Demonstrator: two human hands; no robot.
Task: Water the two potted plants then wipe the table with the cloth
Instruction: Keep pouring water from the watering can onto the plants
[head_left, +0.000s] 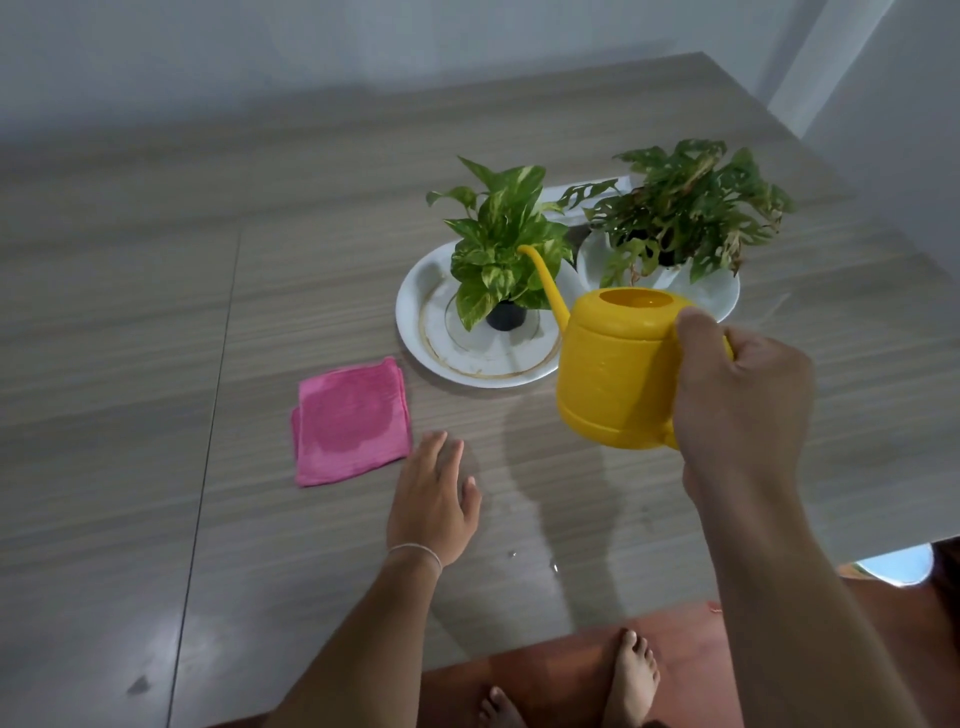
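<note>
both hands are over the table (156, 312). right hand (743, 400) is wrapped around the handle of the yellow watering can (613, 364), holding it up off the table, roughly level. the can's thin spout (543, 275) reaches up and away from the person into the leaves of the near plant (501, 244), which has broad green and cream leaves and a small black pot (505, 316). that pot stands in a white plate (415, 296) with a gold ring. left hand (434, 499) lies flat, palm down, fingers loosely spread and holding nothing, on the person's side of this plate; a thin bracelet (415, 550) circles its wrist.

the pink cloth (348, 426) lies folded on the table, just left of the plate's near edge and just beside the left hand's fingertips, with a darker patch in its middle. right of the plate, a second plant (685, 208) with holed leaves sits in another white dish (724, 296), partly hidden behind the can. a few small drops (553, 567) glint on the table nearer the person than the plate. bare feet (631, 675) show below the table edge.
</note>
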